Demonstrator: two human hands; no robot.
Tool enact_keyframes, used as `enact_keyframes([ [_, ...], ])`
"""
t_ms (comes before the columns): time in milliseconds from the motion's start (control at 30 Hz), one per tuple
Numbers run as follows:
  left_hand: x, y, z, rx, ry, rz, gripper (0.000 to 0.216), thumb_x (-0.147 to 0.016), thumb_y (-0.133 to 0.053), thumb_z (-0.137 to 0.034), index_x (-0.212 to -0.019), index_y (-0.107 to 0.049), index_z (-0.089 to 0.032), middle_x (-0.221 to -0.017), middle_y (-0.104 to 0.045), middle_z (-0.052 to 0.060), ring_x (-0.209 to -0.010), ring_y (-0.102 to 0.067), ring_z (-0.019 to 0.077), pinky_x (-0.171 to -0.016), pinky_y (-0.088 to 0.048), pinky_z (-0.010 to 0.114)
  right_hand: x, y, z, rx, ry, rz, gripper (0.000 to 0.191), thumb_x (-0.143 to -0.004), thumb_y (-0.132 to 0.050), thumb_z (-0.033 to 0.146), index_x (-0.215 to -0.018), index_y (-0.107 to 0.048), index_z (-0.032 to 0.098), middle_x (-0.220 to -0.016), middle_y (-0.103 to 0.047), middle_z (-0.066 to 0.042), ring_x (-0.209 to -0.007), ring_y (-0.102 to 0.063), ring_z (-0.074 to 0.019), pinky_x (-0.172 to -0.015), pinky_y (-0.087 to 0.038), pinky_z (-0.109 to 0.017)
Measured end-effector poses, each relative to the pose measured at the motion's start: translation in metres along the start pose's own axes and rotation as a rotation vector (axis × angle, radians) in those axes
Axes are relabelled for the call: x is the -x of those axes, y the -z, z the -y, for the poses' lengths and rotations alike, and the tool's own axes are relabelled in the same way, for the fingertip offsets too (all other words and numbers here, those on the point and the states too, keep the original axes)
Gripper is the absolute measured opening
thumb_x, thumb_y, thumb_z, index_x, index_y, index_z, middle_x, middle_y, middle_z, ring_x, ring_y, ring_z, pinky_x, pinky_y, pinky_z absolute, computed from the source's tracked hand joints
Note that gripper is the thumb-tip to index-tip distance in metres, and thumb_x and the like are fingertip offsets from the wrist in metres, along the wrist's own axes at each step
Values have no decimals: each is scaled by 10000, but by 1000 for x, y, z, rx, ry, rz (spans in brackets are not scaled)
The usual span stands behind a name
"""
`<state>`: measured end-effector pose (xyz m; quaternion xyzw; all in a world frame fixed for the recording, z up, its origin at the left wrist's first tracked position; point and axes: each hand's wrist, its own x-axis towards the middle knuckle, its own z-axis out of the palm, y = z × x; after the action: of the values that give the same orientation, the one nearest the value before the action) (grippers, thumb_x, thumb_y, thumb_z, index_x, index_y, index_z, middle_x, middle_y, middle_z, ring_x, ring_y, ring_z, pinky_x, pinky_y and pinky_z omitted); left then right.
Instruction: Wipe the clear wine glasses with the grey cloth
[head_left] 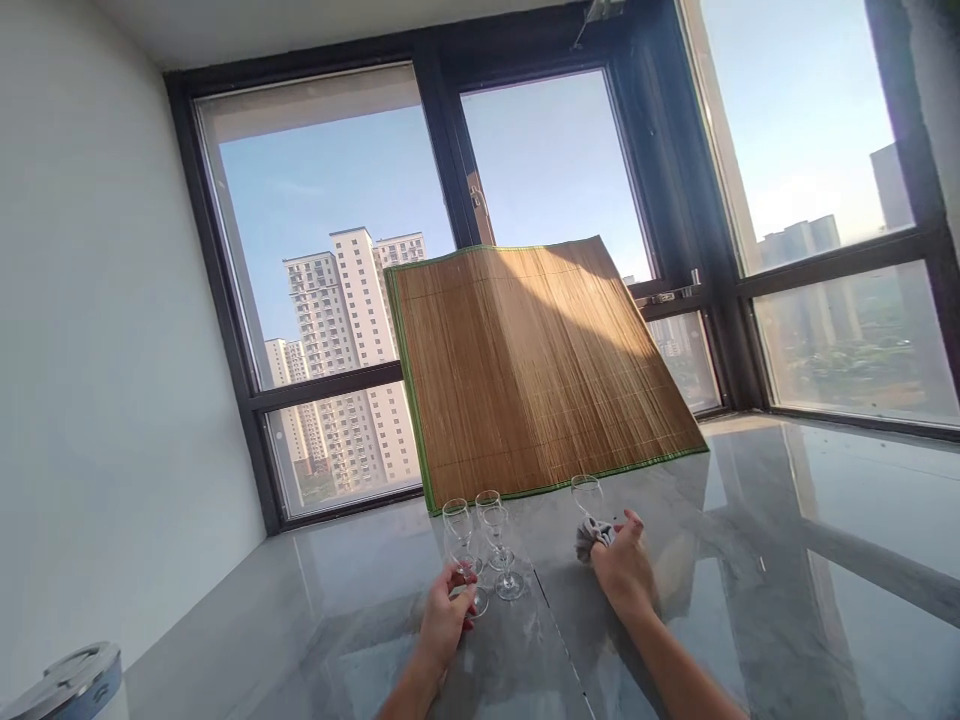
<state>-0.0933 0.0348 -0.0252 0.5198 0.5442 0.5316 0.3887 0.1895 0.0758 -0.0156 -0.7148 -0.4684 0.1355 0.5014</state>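
Observation:
Three clear stemmed glasses stand on a glossy grey marble surface (787,600). My left hand (444,625) pinches the stem of the left glass (458,540), fingers closed on it. Two more glasses (496,535) stand just to its right, close together. My right hand (624,568) is closed around the lower part of another glass (587,497), together with a grey cloth (590,536) bunched at its stem.
A bamboo mat (536,370) with a green edge leans upright against the dark-framed windows (442,150) behind the glasses. A white wall (97,350) runs along the left. A round metal lid (71,680) sits at the lower left corner.

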Motion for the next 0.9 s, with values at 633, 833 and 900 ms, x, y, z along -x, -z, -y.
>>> enact_keyframes([
  [633,3,-9,3,-85,-63,-13,534,-671,-701,-602,-1000,-641,-186,-755,-624,-21,-488,-498,79,-410,-370,193,61,-8,23,601,364,149,585,-887,-489,169,-1467,-412,161,-1375,-526,-227,-1129,-569,-339,-781,-509,-431],
  [833,5,-8,1,-97,-67,26,521,-680,-692,-615,-976,-631,-190,-781,-643,-9,-486,-494,75,-414,-359,197,56,-3,18,552,492,233,701,-786,-462,-9,-1453,-416,200,-1338,-589,-141,-1105,-575,-284,-713,-514,-301],
  [900,5,-8,0,-97,-70,28,519,-682,-694,-615,-977,-630,-193,-781,-645,-9,-488,-494,77,-417,-362,199,55,1,17,549,481,254,696,-792,-497,25,-1457,-412,214,-1302,-616,-138,-1152,-551,-310,-717,-507,-310],
])
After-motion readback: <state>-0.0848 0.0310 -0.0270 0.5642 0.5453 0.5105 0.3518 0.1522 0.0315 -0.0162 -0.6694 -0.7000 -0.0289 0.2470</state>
